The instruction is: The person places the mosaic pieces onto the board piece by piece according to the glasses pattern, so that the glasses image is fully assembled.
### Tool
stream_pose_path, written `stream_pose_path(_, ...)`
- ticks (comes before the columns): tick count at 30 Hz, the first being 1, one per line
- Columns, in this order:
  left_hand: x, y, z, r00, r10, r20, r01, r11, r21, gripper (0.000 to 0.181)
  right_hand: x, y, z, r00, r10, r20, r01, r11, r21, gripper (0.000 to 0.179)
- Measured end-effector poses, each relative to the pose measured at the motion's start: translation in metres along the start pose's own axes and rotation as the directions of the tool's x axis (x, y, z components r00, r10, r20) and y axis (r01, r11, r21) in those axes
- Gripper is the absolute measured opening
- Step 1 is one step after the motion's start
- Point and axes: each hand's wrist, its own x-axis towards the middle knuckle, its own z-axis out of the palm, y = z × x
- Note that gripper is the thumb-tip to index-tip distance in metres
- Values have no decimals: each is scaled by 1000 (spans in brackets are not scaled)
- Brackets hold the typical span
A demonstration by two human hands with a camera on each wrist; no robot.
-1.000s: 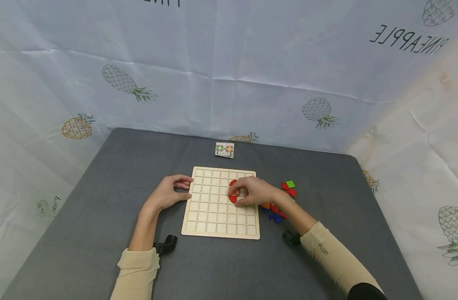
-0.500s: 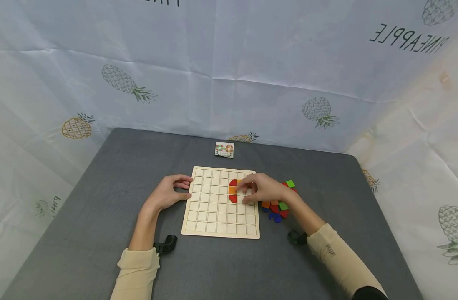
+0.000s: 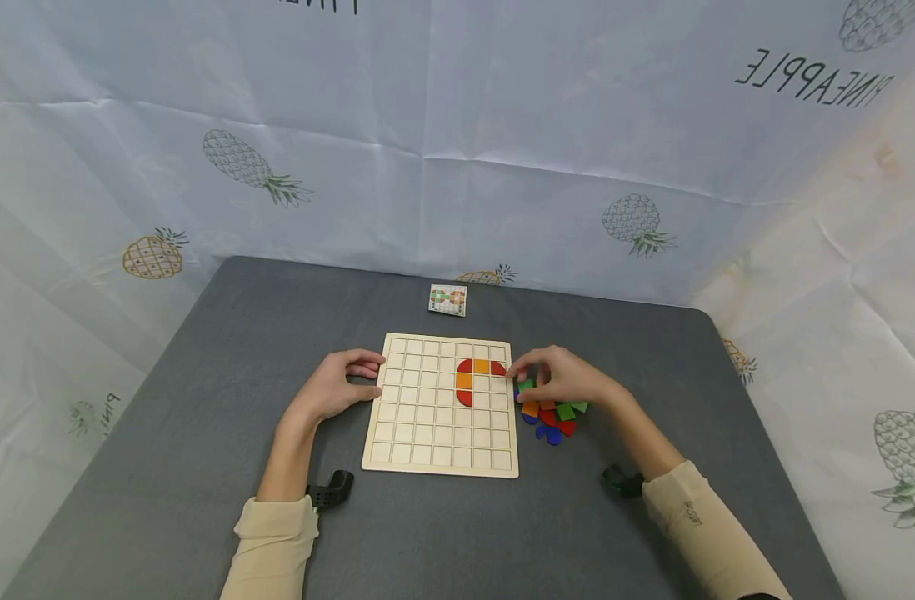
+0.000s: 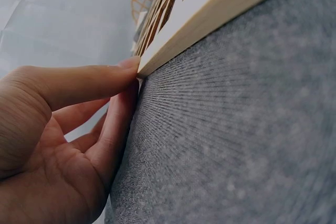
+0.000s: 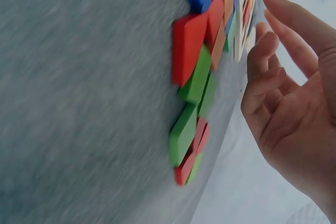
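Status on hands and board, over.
Left hand touching board; right hand empty, partly hiding loose pieces in head view; three red pieces, two orange pieces on board.

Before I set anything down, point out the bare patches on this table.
Bare table: on the near side of the board, left of the left hand, and right of the right hand, out to the table's edge. Crowded: along the board's right edge, where loose pieces bunch up, partly hidden by the right hand.

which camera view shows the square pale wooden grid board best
The head view: it shows the square pale wooden grid board nearly whole from above. The left wrist view has only part of its edge and top; the right wrist view, just a thin sliver.
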Motion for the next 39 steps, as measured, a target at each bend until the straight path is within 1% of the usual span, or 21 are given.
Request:
stream_pose_path(9, 0, -1, -1, 1000, 11, 6, -11, 1000, -7, 51, -25, 19, -7, 997, 75, -25, -74, 997, 13, 32)
stream_pose_path(14, 0, -1, -1, 1000, 8, 6, -8, 1000, -3, 50, -33, 28, -9, 997, 81, -18, -81, 997, 9, 33)
stream_pose_path(19, 0, -1, 0, 1000, -5, 2, 5, 1000, 2, 50, -37, 33, -9, 998, 68, 5, -68, 997, 29, 32)
stream_pose_path(25, 0, -1, 0, 1000, -11, -3, 11, 1000, 3, 51, -38, 38, -10, 999, 51, 6, -51, 998, 32, 30)
stream_pose_path(30, 0, -1, 1, 1000, -6, 2, 6, 1000, -7, 50, -39, 40, -12, 998, 51, 20, -52, 998, 40, 33)
stream_pose_path(39, -1, 0, 0, 1000, -1, 3, 1, 1000, -5, 50, -39, 40, -11, 999, 45, 19, -45, 999, 0, 31)
